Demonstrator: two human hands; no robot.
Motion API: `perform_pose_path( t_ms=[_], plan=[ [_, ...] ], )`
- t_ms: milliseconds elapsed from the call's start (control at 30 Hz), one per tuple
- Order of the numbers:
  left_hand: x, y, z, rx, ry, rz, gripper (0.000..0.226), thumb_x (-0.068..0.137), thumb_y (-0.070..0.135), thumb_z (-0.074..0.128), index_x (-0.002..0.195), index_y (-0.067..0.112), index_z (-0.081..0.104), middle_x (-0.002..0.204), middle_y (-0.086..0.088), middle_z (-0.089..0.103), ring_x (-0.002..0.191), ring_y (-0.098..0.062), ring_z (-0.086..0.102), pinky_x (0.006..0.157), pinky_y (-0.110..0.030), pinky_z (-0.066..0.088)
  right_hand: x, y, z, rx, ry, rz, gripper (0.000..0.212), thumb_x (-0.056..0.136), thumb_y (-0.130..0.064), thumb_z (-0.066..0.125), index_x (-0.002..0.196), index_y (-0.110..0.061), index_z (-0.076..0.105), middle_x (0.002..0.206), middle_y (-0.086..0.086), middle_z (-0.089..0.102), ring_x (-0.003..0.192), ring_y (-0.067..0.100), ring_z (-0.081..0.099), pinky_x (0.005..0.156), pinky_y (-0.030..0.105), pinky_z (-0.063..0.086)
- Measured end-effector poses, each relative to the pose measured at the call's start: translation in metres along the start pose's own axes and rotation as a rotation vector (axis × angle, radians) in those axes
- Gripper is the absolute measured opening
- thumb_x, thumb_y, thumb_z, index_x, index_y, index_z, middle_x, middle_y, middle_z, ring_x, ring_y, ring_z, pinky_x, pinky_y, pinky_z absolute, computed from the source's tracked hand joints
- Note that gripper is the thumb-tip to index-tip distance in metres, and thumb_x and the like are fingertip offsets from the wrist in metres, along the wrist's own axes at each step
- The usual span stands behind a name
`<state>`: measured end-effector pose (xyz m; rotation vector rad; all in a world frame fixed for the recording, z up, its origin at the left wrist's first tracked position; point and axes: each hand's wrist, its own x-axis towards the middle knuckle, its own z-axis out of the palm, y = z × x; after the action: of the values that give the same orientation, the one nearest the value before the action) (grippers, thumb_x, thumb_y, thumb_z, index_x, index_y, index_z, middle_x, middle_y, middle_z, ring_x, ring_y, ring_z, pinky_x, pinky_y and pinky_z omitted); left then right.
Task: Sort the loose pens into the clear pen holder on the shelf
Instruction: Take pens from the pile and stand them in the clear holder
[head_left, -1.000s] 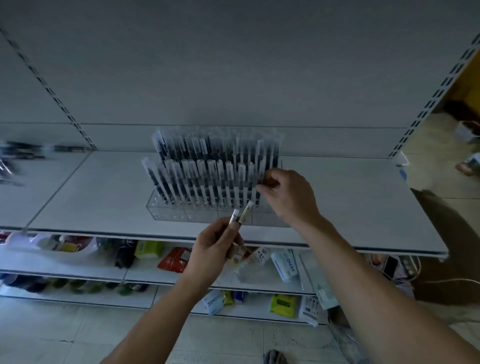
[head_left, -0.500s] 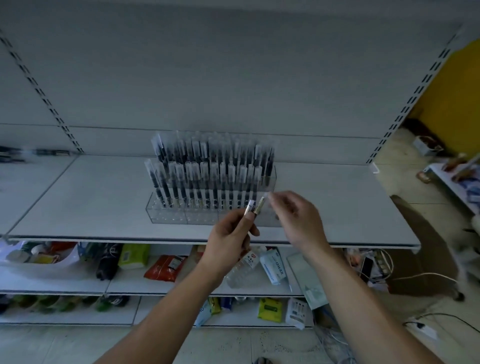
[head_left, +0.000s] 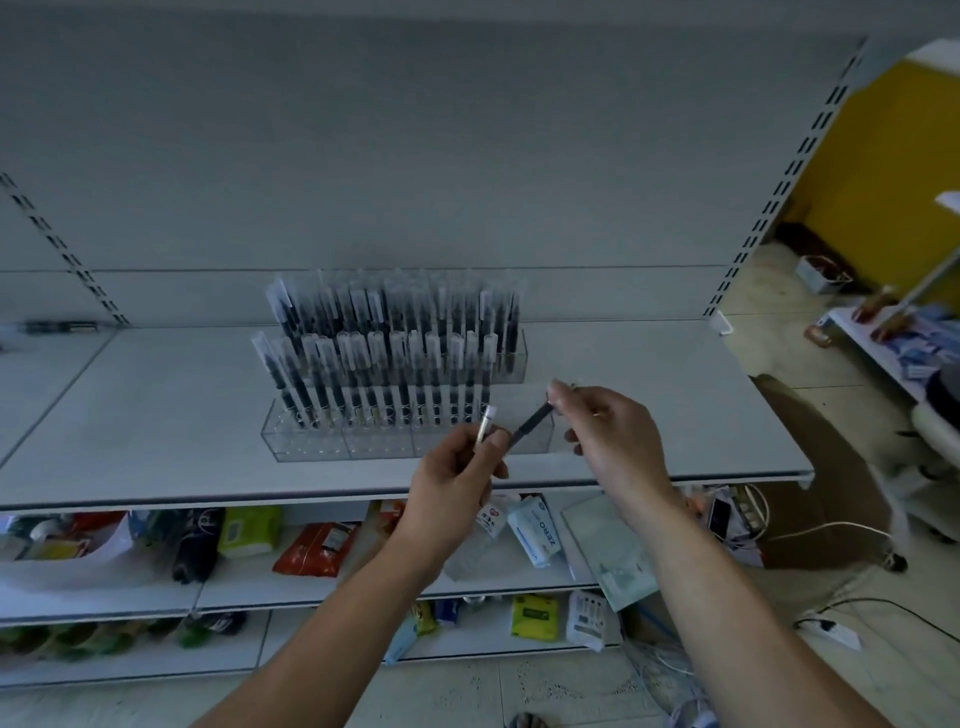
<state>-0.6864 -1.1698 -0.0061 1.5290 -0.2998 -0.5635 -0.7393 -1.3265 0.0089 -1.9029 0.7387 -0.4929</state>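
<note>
Pens (head_left: 395, 374) stand upright in two stepped rows in the clear pen holder (head_left: 311, 444), which sits toward the back of the middle of the grey shelf (head_left: 156, 415). The front row is nearly full, with a few free slots at its right end.

In front of that right end, above the shelf, both hands meet. The left hand (head_left: 452, 493) has its grip closed, fingers curled round a white-capped pen (head_left: 485, 423) that points up out of the fist. The right hand (head_left: 618, 441) pinches the upper end of a dark pen (head_left: 527, 434) between thumb and fingertips, its other fingers loosely bent. This dark pen slants down to the left, and its lower end reaches the left thumb; whether the left grip also has hold of it cannot be told. Neither loose pen touches the holder.

Below, the lower shelves (head_left: 234, 597) carry mixed packets (head_left: 317, 548) and bottles.
</note>
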Motion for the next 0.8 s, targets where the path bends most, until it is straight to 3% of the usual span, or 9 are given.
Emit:
perform_pose_path(
  t_ms=[67,133,233,333,467,533,600,700,800],
  plan=[
    [0.003,0.001,-0.004,-0.009,0.053,-0.015,0.024,0.095,0.027,0.056,0.088,0.005,0.061,0.057,0.007,0.052,0.045,-0.005,0.038,0.041,-0.017,0.033,-0.004,0.005,0.000,-0.158,0.147,-0.214,0.028,0.086,-0.046,0.065,0.094,-0.019,0.065,0.092,-0.012,0.063,0.074,-0.001,0.058,0.064,0.014,0.044],
    [0.005,0.002,-0.007,0.006,0.076,-0.013,0.024,0.096,0.028,0.056,0.091,0.006,0.063,0.061,0.005,0.054,0.045,-0.005,0.039,0.040,-0.017,0.034,-0.006,0.008,0.001,-0.236,0.114,-0.455,0.024,0.085,-0.032,0.070,0.102,-0.017,0.062,0.100,-0.011,0.055,0.072,-0.003,0.054,0.063,0.007,0.043],
    [0.003,0.004,-0.007,0.011,0.052,0.002,0.028,0.095,0.030,0.055,0.091,0.003,0.061,0.062,0.002,0.055,0.046,-0.007,0.040,0.041,-0.019,0.033,-0.005,0.011,0.012,-0.445,-0.160,-0.639,0.028,0.082,-0.020,0.073,0.109,-0.015,0.066,0.105,-0.005,0.055,0.086,0.003,0.053,0.076,0.015,0.047],
    [-0.001,0.006,-0.006,-0.027,0.024,0.002,0.032,0.097,0.036,0.049,0.096,0.007,0.064,0.066,0.002,0.058,0.050,-0.008,0.041,0.045,-0.021,0.033,0.002,0.009,0.013,-0.523,-0.124,-0.708,0.017,0.083,-0.020,0.073,0.099,-0.016,0.070,0.097,-0.004,0.060,0.081,0.009,0.055,0.069,0.026,0.053],
    [-0.003,0.002,-0.021,-0.120,0.063,-0.020,0.032,0.102,0.032,0.040,0.103,0.014,0.066,0.072,-0.002,0.059,0.054,-0.011,0.040,0.052,-0.026,0.030,0.021,0.004,0.000,-0.390,0.008,-0.596,0.015,0.088,-0.027,0.068,0.098,-0.016,0.072,0.098,-0.004,0.055,0.069,0.004,0.055,0.061,0.006,0.042],
    [-0.003,-0.001,-0.027,-0.132,0.086,-0.021,0.030,0.103,0.028,0.039,0.105,0.013,0.066,0.072,-0.002,0.058,0.055,-0.012,0.039,0.054,-0.026,0.030,0.031,-0.005,-0.002,-0.164,0.044,-0.448,0.013,0.091,-0.028,0.064,0.096,-0.019,0.071,0.093,-0.006,0.056,0.072,0.005,0.057,0.065,0.006,0.043],
    [-0.004,-0.002,-0.030,-0.134,0.086,-0.021,0.029,0.103,0.023,0.039,0.106,0.011,0.065,0.072,-0.003,0.058,0.056,-0.013,0.039,0.053,-0.025,0.030,0.039,-0.011,0.005,0.005,-0.012,-0.312,0.010,0.093,-0.026,0.062,0.098,-0.022,0.069,0.093,-0.005,0.065,0.081,0.011,0.064,0.077,0.018,0.052],
    [-0.004,-0.002,-0.032,-0.129,0.065,-0.014,0.027,0.103,0.017,0.039,0.107,0.008,0.064,0.074,-0.004,0.060,0.055,-0.013,0.042,0.050,-0.022,0.033,0.046,-0.013,0.020,-0.087,-0.057,-0.283,0.011,0.092,-0.026,0.063,0.099,-0.018,0.067,0.089,-0.003,0.070,0.082,0.013,0.067,0.077,0.031,0.057],
    [-0.006,-0.002,-0.035,-0.124,0.048,-0.005,0.026,0.102,0.016,0.039,0.109,0.007,0.063,0.076,-0.006,0.062,0.054,-0.012,0.047,0.049,-0.020,0.038,0.047,-0.014,0.028,-0.228,-0.113,-0.324,0.013,0.092,-0.028,0.063,0.095,-0.016,0.065,0.084,-0.007,0.065,0.073,0.007,0.061,0.063,0.013,0.047]
  ],
)
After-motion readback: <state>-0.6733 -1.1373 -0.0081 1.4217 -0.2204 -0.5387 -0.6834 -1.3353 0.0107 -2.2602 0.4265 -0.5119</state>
